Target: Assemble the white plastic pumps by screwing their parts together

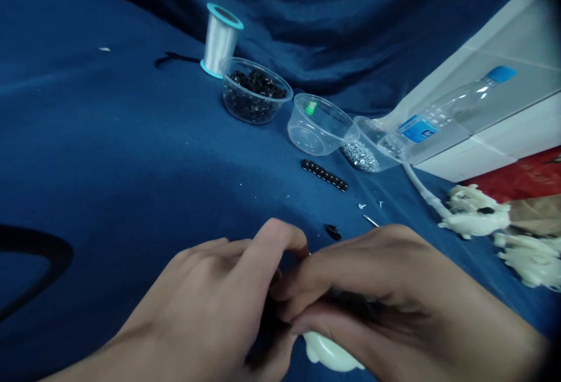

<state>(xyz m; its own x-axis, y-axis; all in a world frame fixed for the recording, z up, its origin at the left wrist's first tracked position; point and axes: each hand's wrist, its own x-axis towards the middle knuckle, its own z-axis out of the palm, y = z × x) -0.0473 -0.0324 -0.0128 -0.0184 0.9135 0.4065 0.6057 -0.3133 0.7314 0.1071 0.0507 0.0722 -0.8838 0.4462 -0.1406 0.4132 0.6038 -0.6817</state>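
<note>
My left hand [214, 294] and my right hand [381, 277] meet at the near middle of the blue cloth. Their fingers are bent and pressed together at one spot. Whatever they pinch is hidden behind the fingers and in dark shadow. Below my right hand a glossy cream-coloured rounded piece [332, 354] shows in part. Just beyond the fingertips lie a small black piece [333, 232] and a thin metal pin [370, 220]. A tiny pale screw-like bit [362, 206] and a row of shiny black beads [324, 174] are farther off.
A spool of clear line [220, 40] stands behind a tub of black parts [256, 87]. Beside it are a clear tub with a green bit [319, 136] and a tub of small metal pieces [362, 157]. A bottle [456, 104] and cream-coloured plastic pieces [477, 215] lie right.
</note>
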